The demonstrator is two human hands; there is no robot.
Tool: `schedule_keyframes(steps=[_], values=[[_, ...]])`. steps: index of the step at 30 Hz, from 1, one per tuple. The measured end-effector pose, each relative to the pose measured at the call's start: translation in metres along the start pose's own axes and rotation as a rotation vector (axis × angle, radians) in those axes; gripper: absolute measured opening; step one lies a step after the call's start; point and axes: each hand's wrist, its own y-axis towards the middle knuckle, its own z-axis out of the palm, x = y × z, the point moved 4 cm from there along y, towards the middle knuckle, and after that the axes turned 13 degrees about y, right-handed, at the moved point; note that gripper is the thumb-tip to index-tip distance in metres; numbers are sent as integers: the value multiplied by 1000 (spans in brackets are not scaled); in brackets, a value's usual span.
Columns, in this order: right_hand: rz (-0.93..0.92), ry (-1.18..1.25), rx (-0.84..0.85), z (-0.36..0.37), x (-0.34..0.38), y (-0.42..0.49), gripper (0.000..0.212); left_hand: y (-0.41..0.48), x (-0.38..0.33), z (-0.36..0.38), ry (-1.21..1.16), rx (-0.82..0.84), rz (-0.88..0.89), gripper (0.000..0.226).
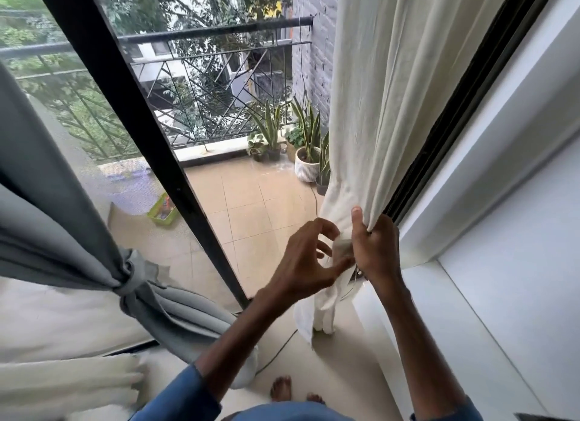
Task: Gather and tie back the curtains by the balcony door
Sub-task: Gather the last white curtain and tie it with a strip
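Observation:
A cream curtain (376, 106) hangs at the right side of the balcony door, bunched together low down. My right hand (375, 241) grips the gathered fabric, thumb up along its front. My left hand (306, 257) is just left of it, fingers curled around a strip of cream fabric (342, 248) at the bunch. The curtain's lower end (317, 314) falls to the floor. At the left, a grey curtain (47, 207) is gathered and held by a knotted grey tie (130, 279).
The black door frame (141, 132) runs diagonally through the middle, with glass on both sides. Potted plants (307, 157) and a railing stand on the tiled balcony. A white wall ledge (470, 295) is at the right. A thin cable (282, 348) crosses the floor near my bare feet (281, 389).

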Motion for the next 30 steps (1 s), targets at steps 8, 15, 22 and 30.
schedule_keyframes(steps=[8,15,22,30], values=[[89,78,37,-6,5,-3,41,-6,-10,8,-94,-147,-123,31],[67,57,54,-7,1,-3,40,-6,-6,-7,-140,-98,-266,18],[112,81,83,-14,-2,-4,48,-9,-24,-13,0,79,-154,19],[24,45,190,-9,-11,-14,39,26,-34,-19,-13,111,-150,41]])
